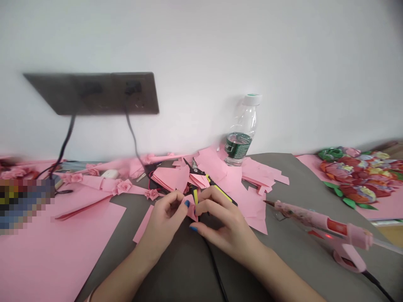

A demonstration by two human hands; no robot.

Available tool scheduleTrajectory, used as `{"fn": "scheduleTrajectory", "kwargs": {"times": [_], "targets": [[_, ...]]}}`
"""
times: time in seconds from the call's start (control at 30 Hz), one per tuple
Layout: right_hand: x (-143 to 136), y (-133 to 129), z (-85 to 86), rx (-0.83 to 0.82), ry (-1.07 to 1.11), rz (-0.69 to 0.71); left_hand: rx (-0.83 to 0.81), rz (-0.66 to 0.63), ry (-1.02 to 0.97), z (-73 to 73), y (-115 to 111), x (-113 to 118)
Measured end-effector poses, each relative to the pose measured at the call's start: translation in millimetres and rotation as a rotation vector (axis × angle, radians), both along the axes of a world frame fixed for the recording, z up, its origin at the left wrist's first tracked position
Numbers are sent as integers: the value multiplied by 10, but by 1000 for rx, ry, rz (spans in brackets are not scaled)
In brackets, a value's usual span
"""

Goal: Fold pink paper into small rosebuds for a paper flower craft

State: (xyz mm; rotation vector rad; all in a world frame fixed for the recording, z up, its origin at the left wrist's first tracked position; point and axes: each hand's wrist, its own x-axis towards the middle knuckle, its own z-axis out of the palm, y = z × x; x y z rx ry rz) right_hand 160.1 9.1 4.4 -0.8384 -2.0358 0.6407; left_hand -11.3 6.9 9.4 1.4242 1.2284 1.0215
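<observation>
A small folded piece of pink paper (191, 212) is pinched between the thumb and fingers of my left hand (168, 216). My right hand (225, 216) is curved close to the right side of that paper. Its thumb is apart from the fingers, and one fingertip is at or near the paper's edge. Just behind my hands lies a plier-like tool (220, 191) with black and yellow handles, partly covered by my right fingers. Around it are a stack of cut pink petal-shaped papers (171, 178) and loose pink scraps (248, 201).
A pink glue gun (317, 222) with a red light lies at right. A plastic bottle (241, 134) stands against the wall. Pink paper roses (122, 186) and large pink sheets (56, 256) lie left. Colourful flowers (359, 172) are far right. A black cable (215, 268) runs nearby.
</observation>
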Motion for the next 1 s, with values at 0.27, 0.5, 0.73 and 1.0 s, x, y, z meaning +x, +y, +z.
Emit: {"fn": "scheduleTrajectory", "kwargs": {"times": [0.27, 0.5, 0.73, 1.0], "targets": [[-13, 23, -19, -52, 52, -51, 16, 37, -69, -28, 10, -19], [-12, 16, -31, 78, -21, -103, -53, 29, -99, -33, 20, -25], [-21, 28, -66, 22, 65, -161, -74, 52, -89, -40, 18, -38], [-11, 63, -64, -183, 180, -157, -71, 12, -98, -49, 9, -46]]}}
